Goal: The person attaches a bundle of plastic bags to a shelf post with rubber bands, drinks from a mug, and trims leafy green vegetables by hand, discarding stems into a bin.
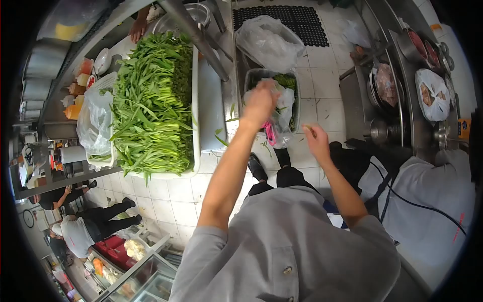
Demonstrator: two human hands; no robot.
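Note:
My left hand (260, 104), smeared by motion, is over a grey bin (297, 113) on the floor; its fingers are too blurred to read. Inside the bin lie a clear plastic bag (286, 108) and green leafy stalks (286, 80). A pink strip (270, 133) hangs beside the bag below my left hand. Just right of the bin, my right hand (317, 141) is raised with its fingers curled together; whatever they may hold is hidden. To the left, a white crate (196, 121) is heaped with long-leaved greens (151, 110) stacked in neat layers.
A second bin lined with clear plastic (269, 43) stands beyond, near a black rubber mat (282, 20). Steel shelving (372, 95) with pans and bags runs along the right. A person in grey (427, 196) is close at right. Loose leaves (220, 138) lie beside the crate.

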